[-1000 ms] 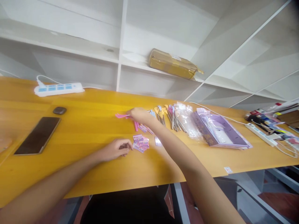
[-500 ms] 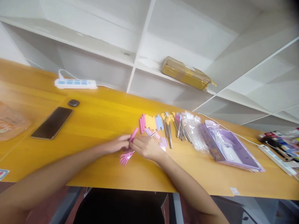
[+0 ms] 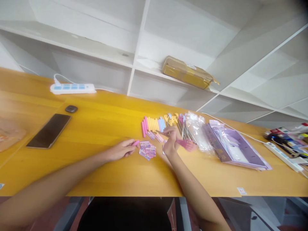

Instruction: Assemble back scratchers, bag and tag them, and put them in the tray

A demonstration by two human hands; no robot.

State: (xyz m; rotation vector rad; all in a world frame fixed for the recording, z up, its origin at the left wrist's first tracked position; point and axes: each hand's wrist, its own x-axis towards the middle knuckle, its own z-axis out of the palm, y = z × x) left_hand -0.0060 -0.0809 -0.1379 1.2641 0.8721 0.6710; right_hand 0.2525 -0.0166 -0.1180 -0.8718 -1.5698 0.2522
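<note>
My left hand (image 3: 122, 149) is closed around a pink tube (image 3: 136, 143), whose end pokes out past the fingers. In my right hand (image 3: 170, 141) is a pink hand-shaped back scratcher (image 3: 189, 145), blurred by motion, its head pointing right. Between the hands lies a loose pile of small purple printed cards (image 3: 148, 150). Pink, yellow and blue tubes (image 3: 152, 124) are lined up just beyond. Several metal-rod back scratchers (image 3: 190, 134) with coloured heads lie behind my right hand, which partly hides them.
Clear plastic bags (image 3: 198, 131) lie beside an open purple box (image 3: 256, 162) on the right. A phone (image 3: 49, 131), a small dark case (image 3: 71, 109) and a white power strip (image 3: 73, 89) are on the left. White shelving holds a brown wrapped parcel (image 3: 186, 73).
My hands have separated. The right has moved right and turned over with the back scratcher, while the left keeps the pink tube. The card pile has come into sight between them.
</note>
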